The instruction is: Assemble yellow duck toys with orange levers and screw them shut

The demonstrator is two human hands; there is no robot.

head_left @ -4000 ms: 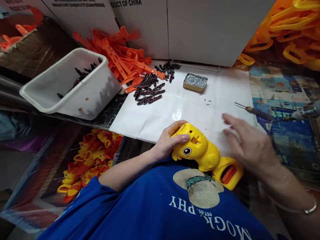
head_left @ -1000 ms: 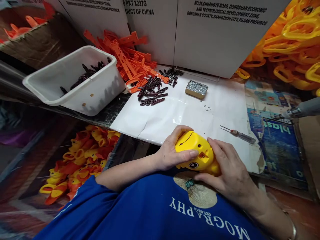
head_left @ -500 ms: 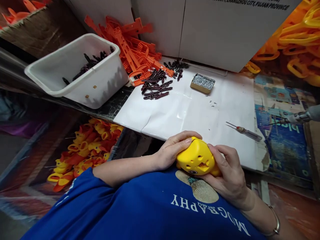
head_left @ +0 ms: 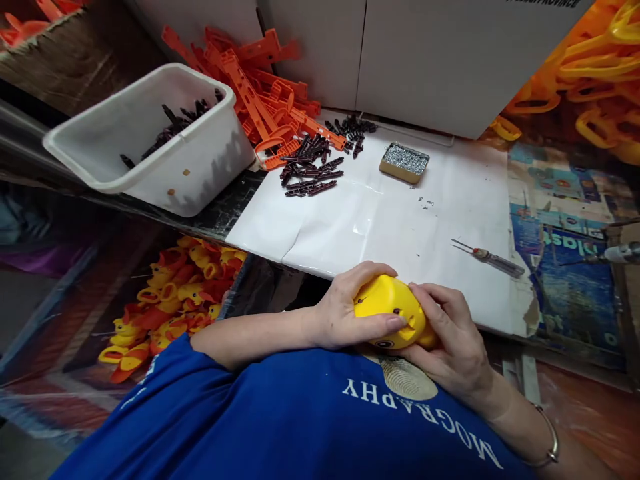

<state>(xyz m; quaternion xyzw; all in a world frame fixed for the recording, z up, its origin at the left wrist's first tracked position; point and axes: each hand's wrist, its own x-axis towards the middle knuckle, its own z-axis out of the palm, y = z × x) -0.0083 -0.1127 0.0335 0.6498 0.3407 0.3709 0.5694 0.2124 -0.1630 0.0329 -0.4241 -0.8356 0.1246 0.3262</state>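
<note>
A yellow plastic duck head point(head_left: 381, 299) is held between both hands, close to my shirt at the table's front edge. It has a printed eye low on its side and small holes near a notched opening. My left hand point(head_left: 353, 308) wraps round its left side, the thumb lying across the front by the opening. On the other side my right hand point(head_left: 453, 340) grips it, fingers on top and thumb underneath. The lower part of the head is hidden by the hands. A screwdriver-like tool with two thin prongs point(head_left: 490, 259) lies on the white sheet to the right.
A tin of small screws point(head_left: 404, 163) stands on the white sheet point(head_left: 340, 227). Dark plastic pieces point(head_left: 313, 173), orange parts point(head_left: 260, 100) and a white tub point(head_left: 170, 173) are at left. Duck toys point(head_left: 170, 293) fill a box below. A power driver point(head_left: 623, 253) is at the right edge.
My left thumb has moved from the top of the duck head down across its front, beside the opening. My right hand keeps its hold. The power driver sits slightly lower and further right.
</note>
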